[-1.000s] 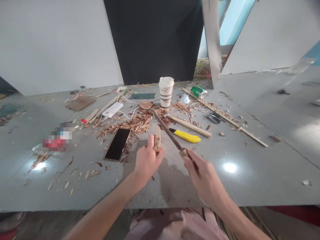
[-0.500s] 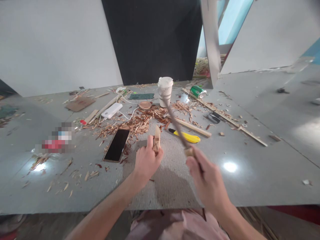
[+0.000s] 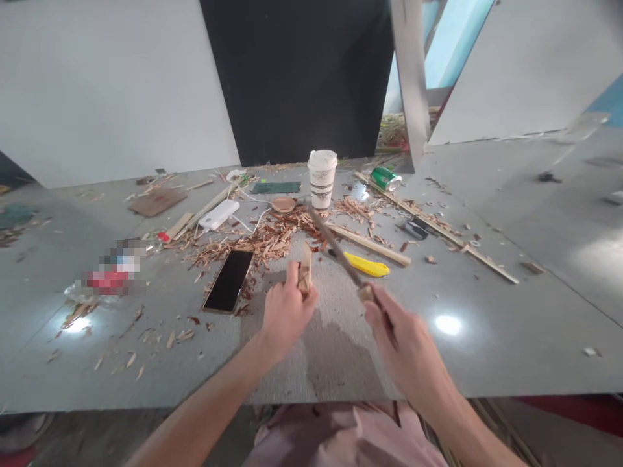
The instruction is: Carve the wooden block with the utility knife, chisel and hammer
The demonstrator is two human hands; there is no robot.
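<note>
My left hand (image 3: 285,311) is closed round a small light wooden piece (image 3: 305,267), held upright just above the grey table (image 3: 511,311). My right hand (image 3: 403,340) grips the wooden handle of a long dark metal file (image 3: 335,246). The file points away from me and to the left, its blade passing just right of the wooden piece, apart from it. A yellow utility knife (image 3: 367,264) lies beyond the file. A black phone (image 3: 228,280) lies flat to the left of my left hand.
Wood shavings (image 3: 263,240) are heaped mid-table. Behind them stand a paper cup (image 3: 322,178), a small wooden dish (image 3: 283,204), a white power bank (image 3: 219,214) and a green can (image 3: 384,178). Long wooden sticks (image 3: 370,245) lie to the right. A dark panel stands at the back.
The file swung up toward the cup half a second ago and has dropped lower again. My right hand moved a little with it. My left hand and the wooden piece stayed put.
</note>
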